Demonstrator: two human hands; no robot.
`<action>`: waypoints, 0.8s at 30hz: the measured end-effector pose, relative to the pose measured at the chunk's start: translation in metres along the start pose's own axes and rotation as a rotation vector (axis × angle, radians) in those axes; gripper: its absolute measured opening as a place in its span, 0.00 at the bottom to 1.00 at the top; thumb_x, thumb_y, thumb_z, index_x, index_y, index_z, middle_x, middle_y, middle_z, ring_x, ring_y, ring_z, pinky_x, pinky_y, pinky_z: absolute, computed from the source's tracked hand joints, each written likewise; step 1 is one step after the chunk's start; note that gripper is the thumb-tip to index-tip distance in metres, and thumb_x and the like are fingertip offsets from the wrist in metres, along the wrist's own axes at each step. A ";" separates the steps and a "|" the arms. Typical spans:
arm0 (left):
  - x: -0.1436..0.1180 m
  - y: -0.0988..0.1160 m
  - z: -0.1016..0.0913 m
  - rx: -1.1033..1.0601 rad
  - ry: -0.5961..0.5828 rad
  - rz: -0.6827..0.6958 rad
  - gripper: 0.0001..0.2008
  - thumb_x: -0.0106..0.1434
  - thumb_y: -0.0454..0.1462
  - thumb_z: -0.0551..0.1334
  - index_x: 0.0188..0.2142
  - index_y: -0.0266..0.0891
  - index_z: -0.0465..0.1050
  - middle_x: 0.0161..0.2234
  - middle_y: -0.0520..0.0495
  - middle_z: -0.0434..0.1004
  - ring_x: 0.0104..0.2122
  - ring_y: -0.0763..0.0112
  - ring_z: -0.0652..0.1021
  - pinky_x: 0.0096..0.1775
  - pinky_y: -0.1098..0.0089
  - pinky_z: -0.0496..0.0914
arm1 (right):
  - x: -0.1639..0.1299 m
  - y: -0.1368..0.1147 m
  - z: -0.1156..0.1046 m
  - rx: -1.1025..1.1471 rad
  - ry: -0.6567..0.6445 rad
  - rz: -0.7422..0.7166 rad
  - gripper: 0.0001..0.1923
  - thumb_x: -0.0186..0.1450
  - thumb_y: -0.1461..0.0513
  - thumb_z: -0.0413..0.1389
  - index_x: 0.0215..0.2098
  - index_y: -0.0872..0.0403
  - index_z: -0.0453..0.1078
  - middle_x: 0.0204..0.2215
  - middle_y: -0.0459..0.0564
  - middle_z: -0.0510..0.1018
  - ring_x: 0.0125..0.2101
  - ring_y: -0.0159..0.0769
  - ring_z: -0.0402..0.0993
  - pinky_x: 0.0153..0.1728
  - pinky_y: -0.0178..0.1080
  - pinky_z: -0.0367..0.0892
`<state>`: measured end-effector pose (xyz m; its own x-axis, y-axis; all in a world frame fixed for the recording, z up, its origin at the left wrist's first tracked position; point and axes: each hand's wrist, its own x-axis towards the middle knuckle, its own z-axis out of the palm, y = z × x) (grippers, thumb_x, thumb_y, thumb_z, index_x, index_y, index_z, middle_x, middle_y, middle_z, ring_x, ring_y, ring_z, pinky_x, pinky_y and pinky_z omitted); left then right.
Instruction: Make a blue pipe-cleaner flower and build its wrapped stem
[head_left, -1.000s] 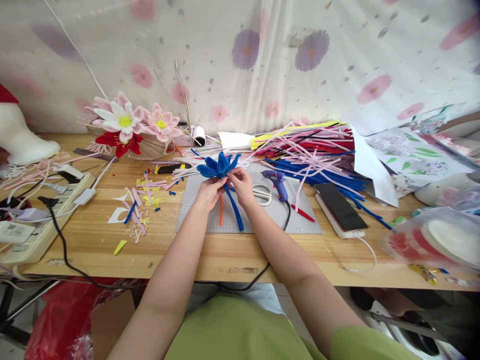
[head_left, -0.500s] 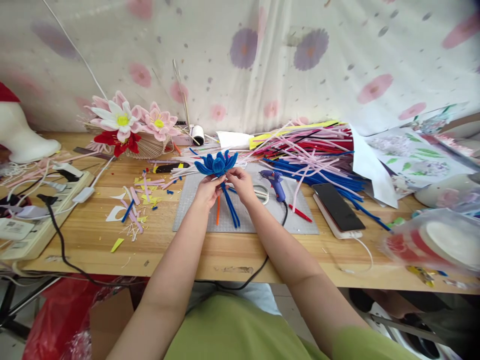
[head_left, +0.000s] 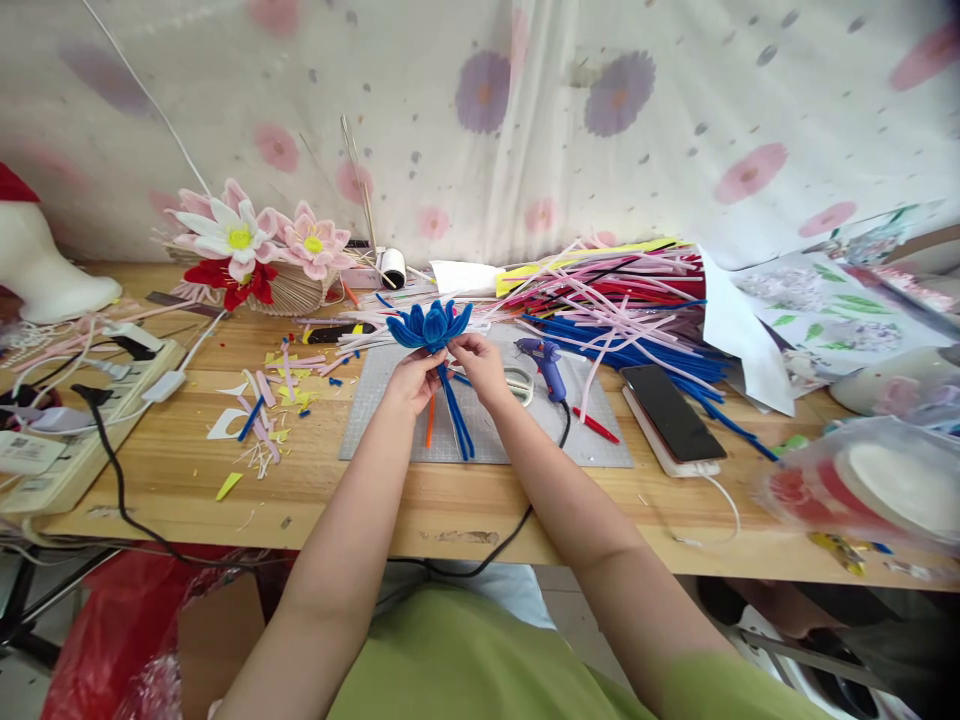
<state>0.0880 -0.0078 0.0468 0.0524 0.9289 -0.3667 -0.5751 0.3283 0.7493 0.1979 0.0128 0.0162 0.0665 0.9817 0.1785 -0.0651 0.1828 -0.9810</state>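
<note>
A blue pipe-cleaner flower (head_left: 431,326) with several curved petals is held up over the grey cutting mat (head_left: 352,430). My left hand (head_left: 417,380) pinches it just below the petals. From the other side, my right hand (head_left: 478,362) has its fingers closed at the same spot, at the flower's base. Long blue stem ends (head_left: 459,420) hang down between my hands. An orange stick (head_left: 430,420) shows beside my left wrist. Partly hidden behind my right hand lie white-handled scissors (head_left: 520,384). A purple glue gun (head_left: 549,366) rests on the mat to the right.
Bundles of pink, red and blue pipe cleaners (head_left: 630,300) lie at the back right. Scraps (head_left: 262,420) litter the left side, near a power strip (head_left: 97,440). A phone (head_left: 671,412), a red pen (head_left: 598,426) and finished flowers (head_left: 238,238) are also on the table.
The petals look slightly more spread and turned toward me. Both hands keep their hold on the flower, and the whole view has shifted a little.
</note>
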 end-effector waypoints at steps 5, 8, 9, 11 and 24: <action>0.002 -0.002 -0.001 -0.031 0.021 -0.022 0.05 0.51 0.25 0.62 0.25 0.33 0.70 0.20 0.53 0.70 0.21 0.82 0.72 0.27 0.78 0.70 | 0.001 0.000 -0.003 0.020 -0.077 -0.013 0.10 0.51 0.56 0.56 0.29 0.54 0.68 0.27 0.44 0.72 0.30 0.29 0.68 0.33 0.35 0.67; 0.002 -0.002 -0.001 -0.035 0.023 -0.043 0.05 0.52 0.25 0.61 0.25 0.33 0.70 0.19 0.53 0.70 0.20 0.82 0.72 0.27 0.78 0.70 | 0.002 -0.004 -0.003 0.033 -0.101 0.053 0.12 0.51 0.54 0.57 0.27 0.55 0.68 0.24 0.43 0.72 0.26 0.28 0.68 0.29 0.34 0.66; 0.002 -0.002 -0.001 -0.038 0.025 -0.051 0.05 0.53 0.25 0.61 0.25 0.33 0.70 0.19 0.53 0.70 0.20 0.82 0.72 0.27 0.78 0.70 | 0.002 -0.006 -0.003 0.035 -0.100 0.075 0.12 0.51 0.54 0.57 0.26 0.55 0.67 0.23 0.43 0.71 0.25 0.28 0.67 0.28 0.34 0.66; 0.002 -0.001 -0.001 -0.053 0.030 -0.071 0.06 0.54 0.25 0.60 0.25 0.33 0.70 0.19 0.53 0.70 0.20 0.81 0.72 0.26 0.77 0.70 | 0.003 -0.009 -0.003 0.036 -0.085 0.099 0.12 0.50 0.55 0.57 0.25 0.55 0.67 0.21 0.43 0.70 0.24 0.28 0.67 0.26 0.33 0.65; 0.000 0.004 -0.005 -0.173 0.006 -0.237 0.05 0.59 0.28 0.57 0.29 0.31 0.71 0.20 0.50 0.71 0.20 0.80 0.73 0.24 0.77 0.71 | 0.001 -0.020 -0.001 0.310 -0.012 0.352 0.11 0.46 0.56 0.61 0.21 0.55 0.66 0.21 0.44 0.73 0.21 0.24 0.64 0.23 0.29 0.62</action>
<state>0.0819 -0.0075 0.0472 0.1968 0.8286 -0.5240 -0.6780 0.5011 0.5378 0.1999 0.0106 0.0360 -0.0247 0.9871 -0.1583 -0.3763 -0.1559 -0.9133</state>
